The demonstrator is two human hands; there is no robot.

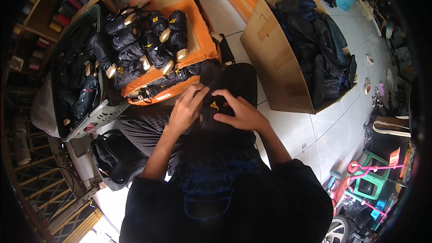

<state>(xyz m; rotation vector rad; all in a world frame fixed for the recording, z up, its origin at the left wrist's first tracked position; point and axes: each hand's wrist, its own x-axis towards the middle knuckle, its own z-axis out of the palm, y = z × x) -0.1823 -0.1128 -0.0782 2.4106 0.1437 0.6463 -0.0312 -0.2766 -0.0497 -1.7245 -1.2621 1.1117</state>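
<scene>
Over my lap is a black folding umbrella (213, 113) with a small yellow triangular mark; its outline blends into my dark clothes. My left hand (185, 108) is bent at its left side, fingers drawn together on the black cloth. On the other side, my right hand (243, 113) curves with thumb and forefinger apart around the yellow mark, touching or just above the cloth. Ahead and left, several rolled black umbrellas (158, 53) with pale handles lie on an orange-taped carton (198, 40).
At left, a grey-green plastic basket (101, 117) holds more black umbrellas. An open cardboard box (274, 58) of dark cloth stands right. Thread-spool shelves (38, 6) rise at the far left. A black bag (114, 157) lies by my left leg; a green stool (370, 175) stands far right.
</scene>
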